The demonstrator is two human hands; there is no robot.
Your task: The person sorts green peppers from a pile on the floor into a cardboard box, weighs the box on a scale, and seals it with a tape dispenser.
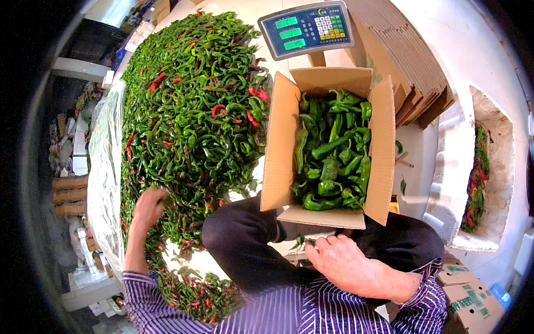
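Observation:
My left hand (149,207), smeared by motion, is at the near left edge of a large heap of green peppers (189,106) with some red ones mixed in. Its fingers are too blurred to read. An open cardboard box (382,156) stands before me, partly filled with larger green peppers (332,150). Just below its near flap, my right hand (356,267) is closed with curled fingers over my lap. A bit of green shows beside its fingertips; whether the hand grips it cannot be made out.
Behind the box stands a digital scale display (306,29) with lit green readouts. Flattened cardboard boxes (400,44) are stacked to its right. A white foam box (495,183) with red and green peppers is at far right. Clear plastic sheeting (105,172) borders the heap's left side.

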